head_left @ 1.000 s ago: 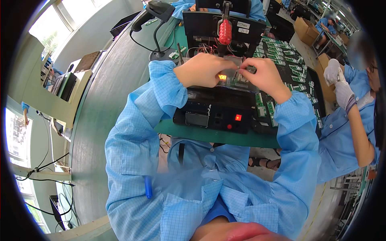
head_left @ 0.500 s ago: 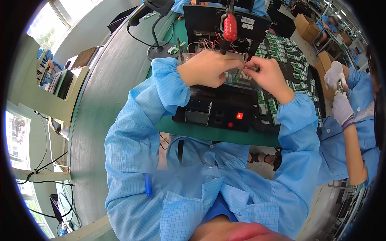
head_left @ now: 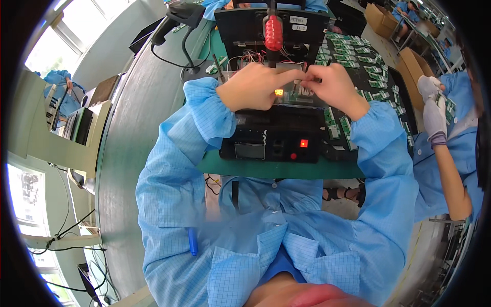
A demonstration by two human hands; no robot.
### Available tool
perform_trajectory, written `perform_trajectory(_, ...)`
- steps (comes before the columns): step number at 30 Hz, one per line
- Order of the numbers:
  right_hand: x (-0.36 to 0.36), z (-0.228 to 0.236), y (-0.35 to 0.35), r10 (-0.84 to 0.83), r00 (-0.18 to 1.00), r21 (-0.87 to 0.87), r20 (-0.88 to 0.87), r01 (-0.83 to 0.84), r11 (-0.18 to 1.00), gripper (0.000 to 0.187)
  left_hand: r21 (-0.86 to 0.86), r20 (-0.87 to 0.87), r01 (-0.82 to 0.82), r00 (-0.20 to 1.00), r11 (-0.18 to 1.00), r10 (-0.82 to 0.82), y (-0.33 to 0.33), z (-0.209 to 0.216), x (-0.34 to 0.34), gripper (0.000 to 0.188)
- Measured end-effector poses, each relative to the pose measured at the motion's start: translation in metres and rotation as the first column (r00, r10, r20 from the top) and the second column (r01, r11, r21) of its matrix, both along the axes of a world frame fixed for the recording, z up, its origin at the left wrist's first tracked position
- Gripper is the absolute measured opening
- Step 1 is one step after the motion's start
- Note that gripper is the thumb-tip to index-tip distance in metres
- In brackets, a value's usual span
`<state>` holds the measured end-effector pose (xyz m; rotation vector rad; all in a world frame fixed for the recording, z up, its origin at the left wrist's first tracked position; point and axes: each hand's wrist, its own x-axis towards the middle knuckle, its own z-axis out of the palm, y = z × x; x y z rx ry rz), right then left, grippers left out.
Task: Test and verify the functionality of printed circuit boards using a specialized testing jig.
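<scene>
Both my hands are over a black test fixture (head_left: 302, 126) with a red-lit switch on its front. My left hand (head_left: 250, 88) reaches in with its index finger stretched toward the right fingertips, its other fingers curled. My right hand (head_left: 335, 87) is closed in a pinch against that fingertip. What lies between the fingertips is too small and hidden to name. Under the hands, a clear plate in the fixture shows pale wires and a lit yellow display (head_left: 279, 92). The red-handled clamp (head_left: 273, 34) stands upright just behind my hands.
Several green circuit boards (head_left: 378, 84) lie on a black mat at the right. A barcode scanner (head_left: 176, 20) stands on the green bench (head_left: 120, 169) at the back left. To the right, a co-worker's gloved hands (head_left: 434, 110) hold a green board. Cardboard boxes (head_left: 415, 69) stand behind.
The yellow display under my hands has lit up. My right hand has curled more and met the left fingertip. The co-worker's hands have shifted, showing a green board. The whole view has shifted slightly.
</scene>
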<state>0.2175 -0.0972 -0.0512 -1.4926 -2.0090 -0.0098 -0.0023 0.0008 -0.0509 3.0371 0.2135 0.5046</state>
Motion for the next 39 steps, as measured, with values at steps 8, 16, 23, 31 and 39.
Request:
perform_trajectory(8,0.000,0.006,-0.003,-0.051,0.998,-0.086,0.046,0.054,0.995,0.010,0.236,0.086,0.114,0.987,0.965,-0.137,0.003,0.000,-0.001,0.075)
perform_trajectory(16,-0.001,0.006,-0.003,-0.021,0.998,-0.045,0.054,0.023,0.999,0.009,0.246,0.040,0.093,0.994,0.965,-0.106,0.004,-0.002,-0.004,0.077)
perform_trajectory(23,-0.002,0.004,-0.002,-0.043,0.999,-0.075,0.022,0.044,0.996,0.010,0.265,0.034,0.080,0.995,0.961,-0.092,0.005,-0.003,-0.004,0.079)
perform_trajectory(31,-0.003,0.000,-0.005,-0.010,1.000,0.007,-0.002,0.010,1.000,0.011,0.250,0.032,0.087,0.995,0.964,-0.098,0.004,-0.003,-0.003,0.077)
perform_trajectory(39,-0.006,-0.004,-0.006,-0.049,0.995,0.050,0.084,0.045,0.998,0.009,0.265,0.035,0.080,0.995,0.961,-0.092,0.005,-0.004,-0.005,0.080)
